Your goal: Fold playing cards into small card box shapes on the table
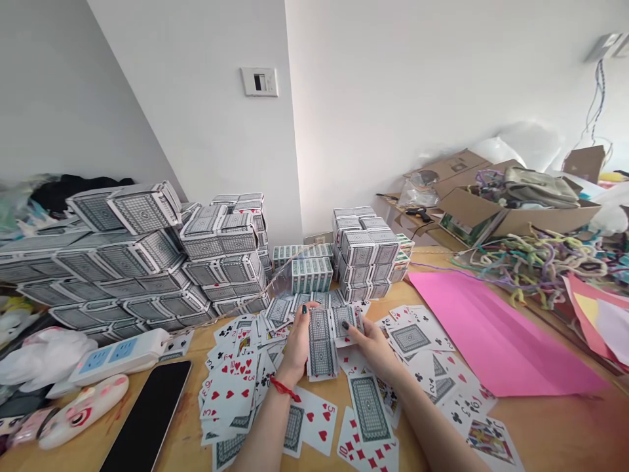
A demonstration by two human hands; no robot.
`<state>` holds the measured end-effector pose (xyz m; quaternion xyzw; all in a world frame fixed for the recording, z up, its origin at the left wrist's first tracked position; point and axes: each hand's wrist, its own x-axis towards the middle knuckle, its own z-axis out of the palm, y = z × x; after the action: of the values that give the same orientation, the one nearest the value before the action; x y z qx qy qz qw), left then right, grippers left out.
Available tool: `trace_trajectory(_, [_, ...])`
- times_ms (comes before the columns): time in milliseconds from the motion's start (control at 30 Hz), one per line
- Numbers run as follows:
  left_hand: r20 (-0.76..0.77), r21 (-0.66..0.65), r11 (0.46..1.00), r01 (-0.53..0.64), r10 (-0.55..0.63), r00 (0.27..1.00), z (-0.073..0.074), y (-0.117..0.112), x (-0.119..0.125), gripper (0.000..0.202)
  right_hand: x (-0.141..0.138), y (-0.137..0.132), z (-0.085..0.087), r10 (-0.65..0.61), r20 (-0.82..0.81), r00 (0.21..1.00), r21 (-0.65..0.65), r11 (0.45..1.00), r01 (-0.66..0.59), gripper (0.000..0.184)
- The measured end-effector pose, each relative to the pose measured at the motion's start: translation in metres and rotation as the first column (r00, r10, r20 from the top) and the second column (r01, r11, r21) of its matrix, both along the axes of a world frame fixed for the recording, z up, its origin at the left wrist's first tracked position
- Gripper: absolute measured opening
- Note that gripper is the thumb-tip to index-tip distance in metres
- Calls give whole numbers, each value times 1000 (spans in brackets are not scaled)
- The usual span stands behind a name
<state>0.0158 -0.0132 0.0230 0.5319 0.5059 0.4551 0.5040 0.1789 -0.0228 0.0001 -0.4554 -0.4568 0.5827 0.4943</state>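
My left hand grips the left edge of a small stack of playing cards, held face down with the green patterned back up. Beside it my right hand closes its fingers on a single face-down card at the stack's upper right. A red string circles my left wrist. Loose playing cards lie scattered on the wooden table around both hands, some face up, some face down.
Stacked card boxes fill the back left and middle. A power strip, a black phone and a pink toy lie at the left. Pink paper, tangled pipe cleaners and a cardboard box sit right.
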Motion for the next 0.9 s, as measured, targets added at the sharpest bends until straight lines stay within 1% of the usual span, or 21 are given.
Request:
trace_trajectory(67, [100, -34, 999, 17, -14, 995, -1, 1, -1, 41, 1, 2, -4, -43, 83, 996, 34, 999, 40, 34])
trace_trajectory(133, [162, -66, 997, 33, -22, 987, -2, 1, -2, 35, 1, 3, -5, -34, 108, 994, 55, 998, 28, 32])
trace_trajectory(200, [195, -99, 993, 64, -44, 980, -4, 0, -2, 30, 0, 2, -5, 19, 87, 996, 33, 999, -22, 30])
trace_trajectory(300, [264, -142, 981, 132, -91, 960, -7, -1, -1, 29, -1, 1, -4, 101, 52, 993, -1, 995, -102, 26])
trace_trajectory(367, [310, -153, 977, 150, -97, 946, -7, -2, -1, 29, -3, -1, -4, 136, 78, 988, 7, 991, -137, 22])
trace_trajectory(433, [330, -156, 978, 139, -81, 940, -7, -2, 0, 28, -3, -2, -3, 153, 136, 979, 16, 988, -156, 19])
trace_trajectory(500, [324, -152, 982, 115, -61, 944, -7, -2, 0, 25, -4, -2, -2, 149, 194, 970, 32, 987, -158, 18])
trace_trajectory(567, [305, -143, 986, 90, -42, 951, -8, -1, 0, 23, -5, -3, -3, 142, 217, 966, 44, 987, -155, 18])
trace_trajectory(667, [309, -134, 988, 79, -34, 950, -9, 0, 1, 21, -5, -3, -6, 141, 182, 973, 34, 988, -149, 18])
trace_trajectory(767, [390, -152, 980, 128, -59, 919, -9, -1, 2, 24, -3, -2, -8, 117, 115, 986, -11, 993, -117, 21])
trace_trajectory(833, [475, -174, 966, 191, -87, 876, -6, -2, 3, 31, 0, -1, -6, 99, 59, 993, -37, 995, -97, 21])
trace_trajectory(900, [580, -176, 943, 284, -134, 803, -2, -3, 2, 40, 2, -1, -4, 90, -38, 995, -58, 994, -92, 21])
